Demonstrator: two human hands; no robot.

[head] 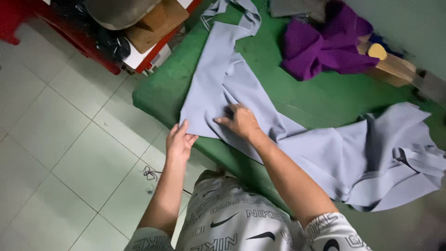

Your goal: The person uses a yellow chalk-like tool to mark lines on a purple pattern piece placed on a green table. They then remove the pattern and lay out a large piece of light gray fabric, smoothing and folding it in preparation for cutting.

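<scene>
Pale tiled floor (69, 139) at left; green padded table (297, 97) at centre. Left hand (180, 142) pinches the near edge of the grey-blue cloth (218, 88); right hand (241, 122) presses it flat, fingers spread. This end lies smoothed; the right portion remains bunched. Purple fabric (320, 46) lies beyond.

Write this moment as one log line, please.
left hand: grips edge of grey cloth | right hand: flat on cloth | cloth: spread over green table | purple cloth: bunched behind
</scene>
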